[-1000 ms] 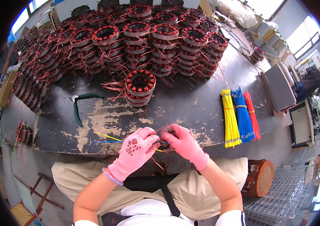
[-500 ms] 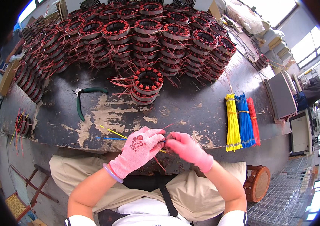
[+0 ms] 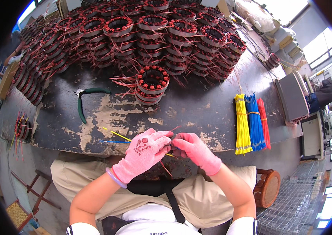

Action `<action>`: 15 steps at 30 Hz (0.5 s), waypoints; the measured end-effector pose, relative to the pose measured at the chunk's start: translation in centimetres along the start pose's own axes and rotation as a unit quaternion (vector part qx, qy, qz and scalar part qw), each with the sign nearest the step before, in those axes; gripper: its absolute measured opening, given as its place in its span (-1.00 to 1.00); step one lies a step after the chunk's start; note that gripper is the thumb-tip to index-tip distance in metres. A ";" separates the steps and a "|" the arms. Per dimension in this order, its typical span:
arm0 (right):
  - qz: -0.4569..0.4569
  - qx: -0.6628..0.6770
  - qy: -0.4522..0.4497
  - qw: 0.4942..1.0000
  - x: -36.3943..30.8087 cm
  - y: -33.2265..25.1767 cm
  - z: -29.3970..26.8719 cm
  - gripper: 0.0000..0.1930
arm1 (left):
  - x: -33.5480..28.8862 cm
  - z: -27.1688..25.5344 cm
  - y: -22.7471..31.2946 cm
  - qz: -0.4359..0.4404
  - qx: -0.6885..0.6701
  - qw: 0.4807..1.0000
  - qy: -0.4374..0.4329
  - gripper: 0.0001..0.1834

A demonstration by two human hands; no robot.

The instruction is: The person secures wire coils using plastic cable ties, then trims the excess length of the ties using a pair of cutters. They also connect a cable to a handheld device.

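Observation:
Both hands wear pink knit gloves and meet at the table's near edge. My left hand (image 3: 144, 149) is closed on thin wires; a yellow wire (image 3: 115, 133) and a blue wire (image 3: 113, 141) stick out to its left. My right hand (image 3: 197, 152) pinches the wires close to the left fingertips; the exact spot is hidden by the fingers. Thin reddish wires (image 3: 166, 168) hang below the hands. Beyond them stands a short stack of motor stators (image 3: 152, 92) with red windings and loose leads.
Green-handled cutters (image 3: 80, 106) lie left on the worn tabletop. Right are yellow (image 3: 243, 129), blue (image 3: 255, 127) and red wire bundles (image 3: 265, 125). Many stacked stators (image 3: 150, 43) fill the back. Another stator (image 3: 23, 128) with coloured wires sits far left. A wooden stool (image 3: 266, 188) stands right.
My right hand has shifted slightly, its fingers bending closer round the wires. My left hand stays nearly in place. The view has tipped a little.

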State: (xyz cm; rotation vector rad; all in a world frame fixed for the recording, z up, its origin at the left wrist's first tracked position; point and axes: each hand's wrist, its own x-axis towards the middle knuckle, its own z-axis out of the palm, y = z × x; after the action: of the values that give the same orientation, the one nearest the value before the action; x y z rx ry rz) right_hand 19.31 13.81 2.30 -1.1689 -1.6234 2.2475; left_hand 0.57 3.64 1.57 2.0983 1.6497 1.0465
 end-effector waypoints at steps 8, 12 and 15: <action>-0.402 -0.582 0.230 0.668 -2.3 0.5 1.2 -0.59 | 0.2 0.1 0.0 -0.016 -0.016 1.000 0.010 -0.81; -0.298 -0.485 0.163 0.806 -1.3 1.2 1.1 -0.78 | 0.0 0.1 -0.2 -0.004 0.000 1.000 0.004 -0.81; 0.046 0.055 -0.005 0.997 -1.0 0.5 0.3 -0.82 | 0.1 -0.1 -0.1 -0.007 -0.008 1.000 -0.005 -0.80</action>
State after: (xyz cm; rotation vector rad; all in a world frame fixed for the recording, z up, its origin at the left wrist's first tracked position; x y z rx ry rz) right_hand 19.96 12.85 2.40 -1.2311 -1.4553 2.3685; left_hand 0.48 3.73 1.64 2.0760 1.6426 1.0395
